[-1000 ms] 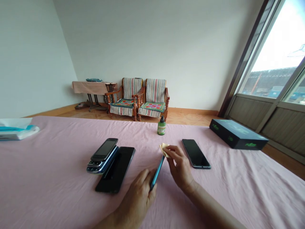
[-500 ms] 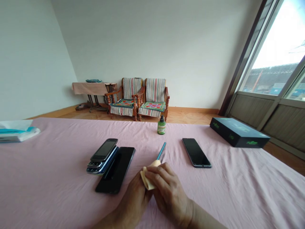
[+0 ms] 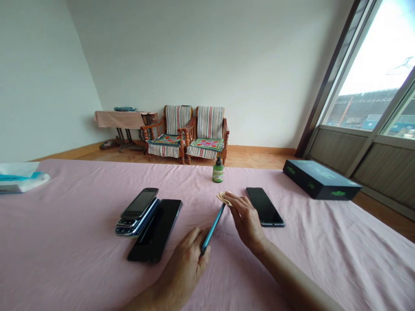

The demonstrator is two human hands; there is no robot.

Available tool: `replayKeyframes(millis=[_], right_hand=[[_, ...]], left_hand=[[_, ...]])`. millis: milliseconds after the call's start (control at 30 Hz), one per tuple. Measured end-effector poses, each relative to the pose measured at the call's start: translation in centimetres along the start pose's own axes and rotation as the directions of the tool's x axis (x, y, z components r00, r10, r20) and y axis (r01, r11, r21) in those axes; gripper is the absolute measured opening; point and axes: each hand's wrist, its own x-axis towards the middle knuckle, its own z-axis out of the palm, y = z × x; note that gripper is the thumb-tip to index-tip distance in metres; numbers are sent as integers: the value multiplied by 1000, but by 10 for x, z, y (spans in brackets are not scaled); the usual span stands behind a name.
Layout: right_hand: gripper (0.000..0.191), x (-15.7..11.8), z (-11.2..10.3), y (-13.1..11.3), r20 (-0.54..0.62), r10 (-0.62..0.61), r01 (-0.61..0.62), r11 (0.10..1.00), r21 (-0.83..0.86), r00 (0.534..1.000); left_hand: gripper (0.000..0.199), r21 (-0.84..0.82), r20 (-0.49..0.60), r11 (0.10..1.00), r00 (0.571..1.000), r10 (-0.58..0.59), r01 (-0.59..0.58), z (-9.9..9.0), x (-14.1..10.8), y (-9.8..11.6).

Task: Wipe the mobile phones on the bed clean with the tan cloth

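My left hand (image 3: 188,259) is closed around the near end of a blue-edged smartphone (image 3: 214,228), held on edge so that mostly its thin side shows. At the phone's far end, my right hand (image 3: 247,218) pinches a folded pale yellow cloth (image 3: 223,198) against or just beside the phone's tip. Left of my hands lies a black phone (image 3: 165,229), screen up. Partly over it leans a stack of several older phones (image 3: 141,205). Another black phone (image 3: 265,207) lies flat just right of my right hand.
A pink cloth (image 3: 81,242) covers the table. Near its far edge stands a green bottle with a black cap (image 3: 218,171). A black box (image 3: 320,179) sits at the right, a tissue pack (image 3: 22,181) at the far left. Two wooden chairs (image 3: 207,129) stand by the wall.
My right hand has slid the cloth from the phone's near part, beside my left hand, forward to its far end. More of the phone's blue edge shows now.
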Motion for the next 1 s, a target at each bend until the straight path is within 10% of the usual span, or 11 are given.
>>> replayKeyframes(millis=[400, 700, 1000], right_hand=[[37, 3, 12, 4, -53, 430, -370, 828, 422, 901], [33, -22, 20, -43, -8, 27, -23, 951, 308, 1000], [55, -29, 9, -58, 197, -297, 255, 943, 215, 934]], left_hand=[[41, 11, 11, 1000, 1000, 13, -13, 1, -1, 1], [27, -109, -41, 992, 997, -67, 62, 0, 0, 1], [52, -119, -82, 993, 997, -3, -7, 5, -7, -7]])
